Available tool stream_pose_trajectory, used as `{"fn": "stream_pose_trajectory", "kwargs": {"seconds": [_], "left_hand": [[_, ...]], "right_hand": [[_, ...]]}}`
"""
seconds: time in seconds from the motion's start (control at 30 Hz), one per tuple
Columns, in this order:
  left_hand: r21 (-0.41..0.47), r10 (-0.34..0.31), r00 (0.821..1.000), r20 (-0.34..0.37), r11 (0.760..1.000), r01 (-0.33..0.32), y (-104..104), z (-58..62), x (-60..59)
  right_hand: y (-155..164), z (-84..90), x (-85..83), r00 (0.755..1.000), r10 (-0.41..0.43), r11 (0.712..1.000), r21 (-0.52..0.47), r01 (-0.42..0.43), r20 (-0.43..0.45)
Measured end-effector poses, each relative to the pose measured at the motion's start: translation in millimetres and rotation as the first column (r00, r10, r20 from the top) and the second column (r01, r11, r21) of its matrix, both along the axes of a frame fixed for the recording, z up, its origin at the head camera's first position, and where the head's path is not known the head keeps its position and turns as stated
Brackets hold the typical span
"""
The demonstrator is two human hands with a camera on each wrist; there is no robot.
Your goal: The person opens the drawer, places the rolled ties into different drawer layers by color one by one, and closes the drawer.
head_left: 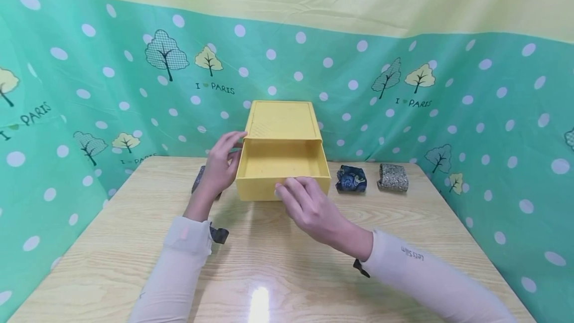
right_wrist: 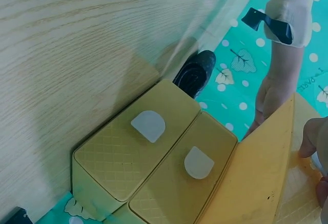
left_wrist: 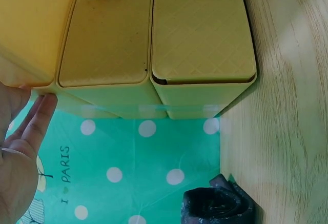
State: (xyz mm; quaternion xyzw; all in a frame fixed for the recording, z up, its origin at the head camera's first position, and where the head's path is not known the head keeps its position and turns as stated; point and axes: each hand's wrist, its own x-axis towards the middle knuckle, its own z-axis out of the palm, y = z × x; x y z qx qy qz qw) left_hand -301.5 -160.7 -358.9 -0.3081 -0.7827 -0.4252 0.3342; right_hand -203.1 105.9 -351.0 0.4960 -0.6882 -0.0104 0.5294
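Yellow drawer box (head_left: 282,151) mid-table, drawer part out. Right hand (head_left: 309,206) pinches its front lip; left hand (head_left: 221,163), fingers straight, steadies the left side (keep bracing). Pull straight, level.

1. Both arms wear long, close-fitting sleeves of a pale cream, faintly pinkish fabric, ending at the wrists
2. The right sleeve (head_left: 430,275) carries small dark lettering along the forearm, too small to read surely
3. A dark strap tab (head_left: 218,234) sticks out at the cuff of the left sleeve (head_left: 179,258); a similar dark tab (head_left: 360,268) shows under the right cuff
4. The left hand (head_left: 219,166) and right hand (head_left: 309,208) are bare, with no rings or gloves showing
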Motion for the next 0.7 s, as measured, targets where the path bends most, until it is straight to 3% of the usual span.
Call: {"fn": "stream_pose_trajectory", "kwargs": {"seconds": [0.2, 0.7], "left_hand": [[0.001, -0.001, 1.000, -0.002, 1.000, 0.001, -0.4, -0.5, -0.2], [-0.002, 0.009, 1.000, -0.015, 1.000, -0.009, 0.3, -1.6, -2.3]], "right_hand": [[0.8, -0.4, 3.3, 1.000, 0.008, 1.000, 0.005, -0.008, 0.002], [2.9, -3.0, 9.9, 0.994, -0.022, 0.998, 0.050, 0.027, -0.109]]}}
